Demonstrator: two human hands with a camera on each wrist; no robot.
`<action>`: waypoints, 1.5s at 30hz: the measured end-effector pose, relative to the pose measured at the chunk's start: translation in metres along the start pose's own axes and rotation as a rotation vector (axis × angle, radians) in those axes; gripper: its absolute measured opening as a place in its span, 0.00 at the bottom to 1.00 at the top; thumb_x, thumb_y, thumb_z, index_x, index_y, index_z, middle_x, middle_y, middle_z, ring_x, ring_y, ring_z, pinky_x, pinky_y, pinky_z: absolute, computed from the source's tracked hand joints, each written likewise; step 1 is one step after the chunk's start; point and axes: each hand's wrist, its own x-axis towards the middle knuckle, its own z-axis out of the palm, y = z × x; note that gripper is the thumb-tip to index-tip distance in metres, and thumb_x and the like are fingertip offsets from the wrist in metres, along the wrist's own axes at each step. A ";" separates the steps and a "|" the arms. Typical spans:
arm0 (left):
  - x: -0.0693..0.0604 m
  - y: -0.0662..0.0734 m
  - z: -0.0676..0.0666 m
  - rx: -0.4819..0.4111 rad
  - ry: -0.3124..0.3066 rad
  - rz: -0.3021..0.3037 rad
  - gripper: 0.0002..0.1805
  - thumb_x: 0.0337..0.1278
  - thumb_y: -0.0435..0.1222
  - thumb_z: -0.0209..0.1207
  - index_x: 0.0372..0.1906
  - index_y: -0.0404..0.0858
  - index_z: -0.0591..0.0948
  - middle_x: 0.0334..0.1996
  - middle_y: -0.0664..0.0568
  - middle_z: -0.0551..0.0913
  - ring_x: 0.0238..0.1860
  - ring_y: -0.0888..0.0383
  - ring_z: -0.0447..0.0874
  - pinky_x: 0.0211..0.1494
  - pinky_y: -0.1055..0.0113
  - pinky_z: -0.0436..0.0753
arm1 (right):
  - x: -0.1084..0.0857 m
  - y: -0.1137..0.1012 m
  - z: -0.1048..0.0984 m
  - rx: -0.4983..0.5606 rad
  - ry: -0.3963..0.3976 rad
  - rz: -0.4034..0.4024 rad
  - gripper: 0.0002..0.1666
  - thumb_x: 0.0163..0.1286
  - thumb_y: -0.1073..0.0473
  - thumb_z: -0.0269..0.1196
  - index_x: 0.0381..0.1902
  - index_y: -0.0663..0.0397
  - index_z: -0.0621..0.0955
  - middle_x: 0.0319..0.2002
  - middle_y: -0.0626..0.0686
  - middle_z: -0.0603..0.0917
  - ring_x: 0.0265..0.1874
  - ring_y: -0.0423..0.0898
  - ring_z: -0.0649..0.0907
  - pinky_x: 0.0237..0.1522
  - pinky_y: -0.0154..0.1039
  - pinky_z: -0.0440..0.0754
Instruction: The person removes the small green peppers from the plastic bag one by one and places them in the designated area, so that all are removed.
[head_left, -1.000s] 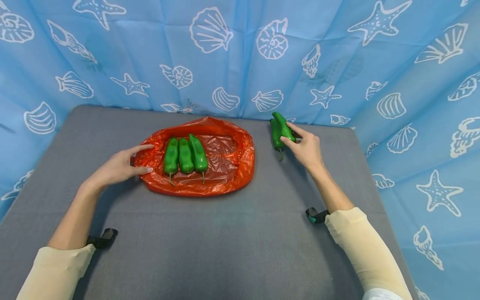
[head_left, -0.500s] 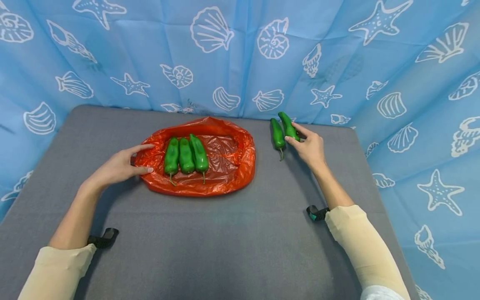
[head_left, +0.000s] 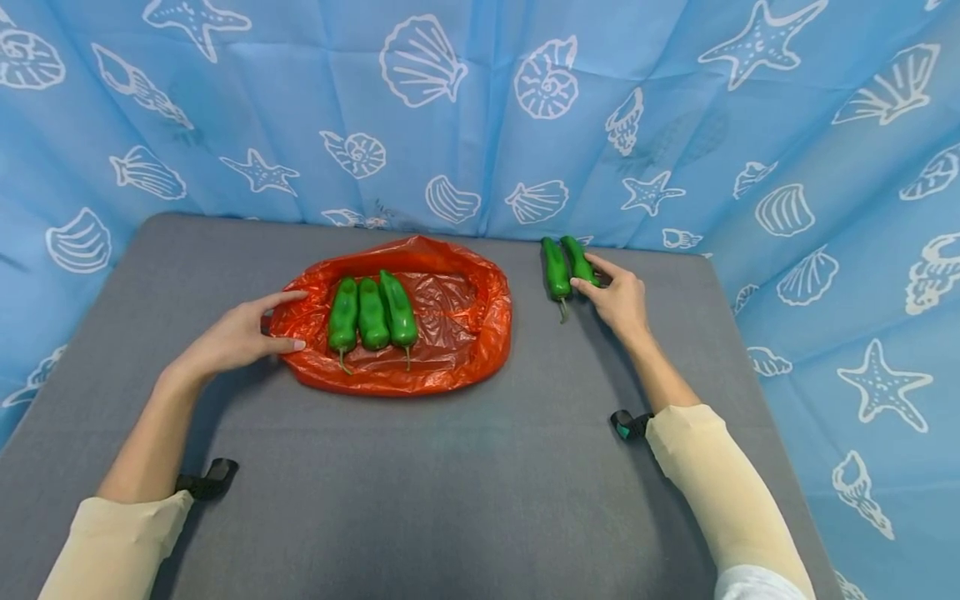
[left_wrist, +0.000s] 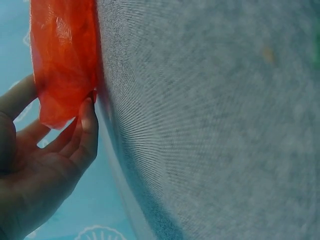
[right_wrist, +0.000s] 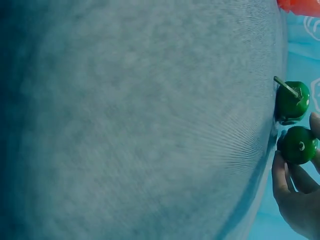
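A red plastic bag (head_left: 491, 333), its rim rolled open, lies on the grey table. Three long green peppers (head_left: 372, 312) rest side by side in its left half. My left hand (head_left: 240, 339) holds the bag's left end between thumb and fingers; the left wrist view shows the fingers around the red plastic (left_wrist: 65, 60). At the back right, my right hand (head_left: 621, 304) grips a green pepper (head_left: 577, 257) by its lower part, thumb on one side and fingers on the other. Just left of it lies another green pepper (head_left: 556, 271), stem toward me.
A blue curtain (head_left: 480, 108) with white shells and starfish hangs behind the grey table (head_left: 435, 500) and along its right side. Black wrist straps (head_left: 213, 479) show at both forearms.
The right hand's pepper first overlapped the other one, then shifted right and came down beside it. My left hand, the bag and the peppers inside have stayed put.
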 end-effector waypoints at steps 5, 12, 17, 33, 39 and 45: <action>0.001 0.000 0.000 0.030 0.005 0.008 0.42 0.63 0.40 0.65 0.78 0.41 0.58 0.66 0.29 0.65 0.38 0.42 0.75 0.41 0.54 0.71 | 0.000 0.002 0.001 -0.017 -0.022 0.016 0.33 0.65 0.47 0.69 0.67 0.47 0.77 0.55 0.60 0.84 0.51 0.55 0.84 0.42 0.51 0.82; -0.001 -0.002 0.001 0.017 0.002 0.016 0.43 0.61 0.37 0.67 0.77 0.40 0.59 0.74 0.27 0.53 0.66 0.34 0.61 0.59 0.39 0.67 | 0.001 0.002 0.001 -0.020 -0.063 0.030 0.30 0.67 0.45 0.67 0.65 0.44 0.78 0.54 0.60 0.85 0.51 0.54 0.84 0.38 0.48 0.81; -0.001 -0.002 0.001 0.010 -0.005 0.019 0.44 0.61 0.39 0.67 0.77 0.39 0.58 0.74 0.26 0.51 0.71 0.28 0.53 0.65 0.32 0.60 | 0.001 0.002 0.000 -0.017 -0.074 0.021 0.30 0.69 0.47 0.66 0.66 0.45 0.78 0.54 0.61 0.84 0.52 0.54 0.84 0.37 0.46 0.80; -0.003 0.001 0.000 0.011 -0.003 0.019 0.44 0.61 0.39 0.67 0.78 0.39 0.58 0.73 0.26 0.53 0.67 0.33 0.60 0.58 0.40 0.68 | -0.003 -0.009 -0.007 0.064 0.049 -0.084 0.27 0.65 0.56 0.71 0.62 0.52 0.81 0.51 0.64 0.85 0.50 0.57 0.85 0.49 0.50 0.82; -0.005 0.000 0.001 0.005 -0.003 0.007 0.43 0.61 0.36 0.66 0.78 0.40 0.57 0.60 0.29 0.69 0.31 0.46 0.77 0.31 0.58 0.72 | -0.007 -0.020 -0.006 0.094 0.065 -0.111 0.26 0.65 0.57 0.71 0.61 0.53 0.82 0.50 0.63 0.86 0.48 0.56 0.86 0.48 0.48 0.83; -0.005 -0.002 0.000 0.021 0.005 0.027 0.43 0.62 0.38 0.66 0.78 0.39 0.58 0.66 0.27 0.64 0.45 0.39 0.75 0.40 0.52 0.73 | -0.014 -0.032 0.000 0.136 0.078 -0.155 0.24 0.65 0.57 0.71 0.59 0.54 0.83 0.50 0.60 0.86 0.47 0.53 0.86 0.48 0.46 0.82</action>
